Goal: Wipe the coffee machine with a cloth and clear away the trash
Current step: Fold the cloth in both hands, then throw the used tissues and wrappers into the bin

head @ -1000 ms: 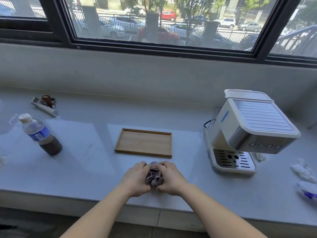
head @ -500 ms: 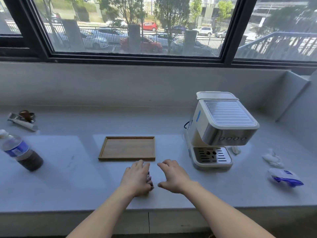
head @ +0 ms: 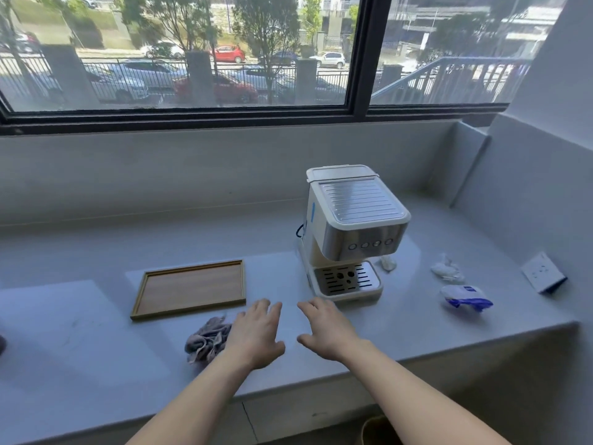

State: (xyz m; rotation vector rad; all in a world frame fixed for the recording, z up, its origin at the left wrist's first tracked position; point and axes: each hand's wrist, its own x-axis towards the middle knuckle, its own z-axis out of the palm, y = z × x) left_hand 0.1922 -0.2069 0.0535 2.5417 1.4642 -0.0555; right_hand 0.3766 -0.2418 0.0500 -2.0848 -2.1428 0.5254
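Note:
A cream and silver coffee machine point(head: 349, 229) stands on the grey counter point(head: 96, 332), right of centre. A crumpled grey cloth point(head: 207, 340) lies on the counter just left of my left hand point(head: 256, 335). My left hand is open, palm down, holding nothing. My right hand point(head: 324, 330) is open too, fingers spread, just in front of the machine's drip tray point(head: 348, 279). Trash lies to the right: a small white wad point(head: 387, 262) beside the machine, a crumpled white tissue point(head: 446, 269), and a white and blue wrapper point(head: 465, 297).
An empty wooden tray point(head: 191, 289) lies left of the machine. A white wall socket point(head: 544, 276) sits on the right wall. A window runs along the back. A brown bin rim point(head: 380, 430) shows below the counter edge.
Both hands let go of the cloth, which now lies on the counter to their left. The hands opened and shifted right toward the machine. The view turned right; the bottle left the frame.

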